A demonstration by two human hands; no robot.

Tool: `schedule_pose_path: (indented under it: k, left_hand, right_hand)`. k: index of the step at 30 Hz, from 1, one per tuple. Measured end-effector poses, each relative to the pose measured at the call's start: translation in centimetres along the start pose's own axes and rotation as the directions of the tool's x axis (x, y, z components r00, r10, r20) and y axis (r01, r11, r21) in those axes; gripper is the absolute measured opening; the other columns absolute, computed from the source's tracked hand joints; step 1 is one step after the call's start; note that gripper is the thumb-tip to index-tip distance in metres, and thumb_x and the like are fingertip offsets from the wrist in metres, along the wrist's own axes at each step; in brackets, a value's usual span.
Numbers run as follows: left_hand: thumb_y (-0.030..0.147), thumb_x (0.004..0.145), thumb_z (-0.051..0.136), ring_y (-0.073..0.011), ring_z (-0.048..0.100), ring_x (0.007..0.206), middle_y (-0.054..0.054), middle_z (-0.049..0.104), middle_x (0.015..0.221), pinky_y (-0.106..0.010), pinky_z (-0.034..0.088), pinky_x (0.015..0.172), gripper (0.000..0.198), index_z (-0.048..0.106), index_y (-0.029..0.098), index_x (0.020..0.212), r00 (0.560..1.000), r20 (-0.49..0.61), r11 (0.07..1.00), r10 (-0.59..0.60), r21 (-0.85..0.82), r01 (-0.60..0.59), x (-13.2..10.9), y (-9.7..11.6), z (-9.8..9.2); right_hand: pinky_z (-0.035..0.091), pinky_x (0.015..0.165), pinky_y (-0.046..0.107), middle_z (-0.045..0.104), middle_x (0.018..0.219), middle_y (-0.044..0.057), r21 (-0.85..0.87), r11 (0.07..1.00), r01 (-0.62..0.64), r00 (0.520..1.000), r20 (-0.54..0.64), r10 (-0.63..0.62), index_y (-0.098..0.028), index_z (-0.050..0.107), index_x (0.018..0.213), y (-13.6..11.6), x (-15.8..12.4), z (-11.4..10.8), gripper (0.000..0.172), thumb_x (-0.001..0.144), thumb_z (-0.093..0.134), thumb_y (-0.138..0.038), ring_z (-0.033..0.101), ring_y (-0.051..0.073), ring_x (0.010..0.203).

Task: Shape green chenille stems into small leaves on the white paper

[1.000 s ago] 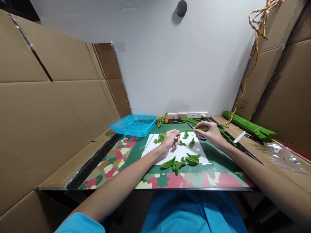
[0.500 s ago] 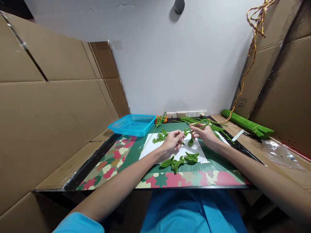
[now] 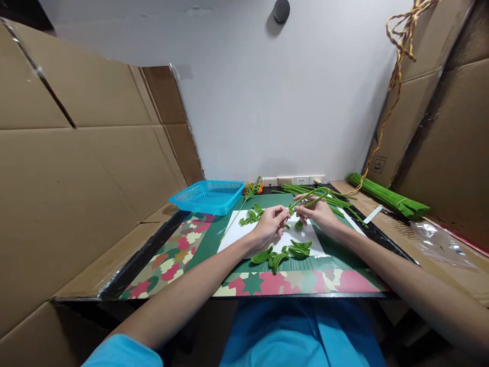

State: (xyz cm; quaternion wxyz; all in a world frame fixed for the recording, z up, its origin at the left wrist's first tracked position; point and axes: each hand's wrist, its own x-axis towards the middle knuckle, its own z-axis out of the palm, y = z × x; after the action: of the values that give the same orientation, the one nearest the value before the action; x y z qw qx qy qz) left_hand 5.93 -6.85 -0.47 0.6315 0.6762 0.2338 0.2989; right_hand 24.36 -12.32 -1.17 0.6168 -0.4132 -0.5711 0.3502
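Note:
A bent green pipe cleaner (image 3: 324,190) runs between my two hands above the white paper (image 3: 234,234). Its near end is pinched in the fingers of my left hand (image 3: 273,223). My right hand (image 3: 315,213) is closed on the same pipe cleaner just to the right, with a loop of it curving up over the fingers. Leaf shapes of coiled green pipe cleaner (image 3: 299,250) lie in a group at the paper's front edge. More such leaves (image 3: 251,217) rest beyond my left hand, and one leaf (image 3: 299,224) lies under my right fingers.
A blue plastic basket (image 3: 214,196) stands at the back left, beside orange flowers (image 3: 254,187) on a green stem. Loose green pipe cleaners (image 3: 340,200) lie behind my right hand. At right are a bundled stack (image 3: 389,196), a white strip (image 3: 373,214) and a clear bag (image 3: 443,244).
My right hand has shifted slightly left, closer to my left hand, and its fingers sit lower along the pipe cleaner. The left hand has hardly moved.

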Motion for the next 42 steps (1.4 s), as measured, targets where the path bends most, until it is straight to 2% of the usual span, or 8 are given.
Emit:
schedule_pose_path:
  k: [5,12,19,25,28,31,38,42]
  left_hand:
    - [0.056,0.084,0.066,-0.0024,0.041,0.041,0.007,0.043,0.061,-0.015,0.026,0.038,0.041,0.052,0.018,0.081,0.999,0.015,0.999,0.048,0.003,-0.048,0.3,-0.1,-0.1]
    - [0.054,0.084,0.067,-0.0031,0.042,0.037,0.008,0.043,0.057,-0.016,0.028,0.037,0.039,0.052,0.018,0.078,0.98,-0.085,0.984,0.177,0.043,-0.174,1.5,0.4,-1.6]
    - [0.051,0.085,0.064,-0.0025,0.039,0.035,0.008,0.041,0.056,-0.017,0.023,0.035,0.036,0.052,0.018,0.075,0.976,-0.172,0.991,0.135,0.015,-0.134,1.6,0.0,-1.9]
    - [0.054,0.086,0.063,-0.0021,0.039,0.037,0.006,0.046,0.065,-0.017,0.02,0.033,0.037,0.053,0.018,0.081,0.991,-0.125,0.998,0.052,-0.021,-0.055,1.2,-0.2,-1.8]
    - [0.057,0.085,0.065,-0.002,0.038,0.038,0.006,0.045,0.064,-0.016,0.021,0.034,0.04,0.052,0.018,0.082,0.999,-0.035,0.999,-0.011,-0.043,0.01,0.8,-0.4,-1.3]
    - [0.06,0.084,0.066,-0.0021,0.037,0.038,0.007,0.043,0.062,-0.016,0.024,0.034,0.043,0.052,0.019,0.084,0.996,0.058,0.996,-0.07,-0.044,0.073,0.4,-0.5,-0.8]
    - [0.06,0.083,0.067,-0.0026,0.04,0.039,0.007,0.044,0.061,-0.016,0.024,0.036,0.044,0.053,0.018,0.081,0.996,0.074,0.999,-0.045,-0.014,0.046,0.1,0.0,-0.4]
    - [0.06,0.083,0.067,-0.0022,0.04,0.039,0.007,0.044,0.06,-0.016,0.024,0.036,0.045,0.052,0.018,0.081,0.998,0.055,1.0,-0.003,-0.011,0.004,0.4,0.3,-0.4]
  right_hand:
    - [0.047,0.046,0.028,0.067,0.065,0.002,-0.029,1.0,-0.009,0.999,-0.043,0.008,-0.015,0.066,0.105,0.0,0.0,-0.5,0.047,0.075,0.083,-0.046,0.058,0.015,0.049]
    - [0.049,0.043,0.027,0.067,0.065,0.003,-0.024,1.0,-0.007,0.946,-0.325,-0.001,-0.016,0.066,0.087,0.1,0.6,-2.3,0.039,0.071,0.084,-0.047,0.057,0.014,0.048]
    - [0.048,0.043,0.025,0.066,0.065,0.002,0.039,0.999,0.004,0.908,-0.419,0.013,-0.018,0.065,0.089,0.4,1.4,-4.6,0.042,0.069,0.084,-0.05,0.057,0.013,0.049]
    - [0.044,0.046,0.029,0.066,0.066,0.003,-0.285,0.958,0.04,0.991,-0.109,-0.074,-0.019,0.067,0.091,0.0,0.5,-4.2,0.043,0.088,0.065,-0.062,0.056,0.016,0.049]
    - [0.043,0.058,0.029,0.067,0.069,0.004,-0.637,0.74,0.216,0.976,0.116,-0.185,-0.02,0.071,0.083,-0.2,-0.3,-3.2,0.042,0.093,0.059,-0.059,0.057,0.018,0.059]
    - [0.043,0.065,0.03,0.068,0.072,0.005,-0.724,0.631,0.279,0.96,0.21,-0.184,-0.021,0.07,0.079,-0.3,-0.7,-2.3,0.045,0.098,0.051,-0.057,0.059,0.02,0.064]
    - [0.044,0.057,0.03,0.058,0.056,0.003,-0.276,0.948,0.159,0.987,0.076,-0.144,-0.02,0.06,0.063,-0.5,-0.5,-1.9,0.057,0.099,0.048,-0.063,0.053,0.017,0.052]
    - [0.04,0.043,0.028,0.055,0.051,0.001,0.057,0.998,0.021,0.995,-0.1,-0.015,-0.02,0.058,0.066,-0.4,0.1,-2.1,0.055,0.087,0.061,-0.071,0.049,0.014,0.042]
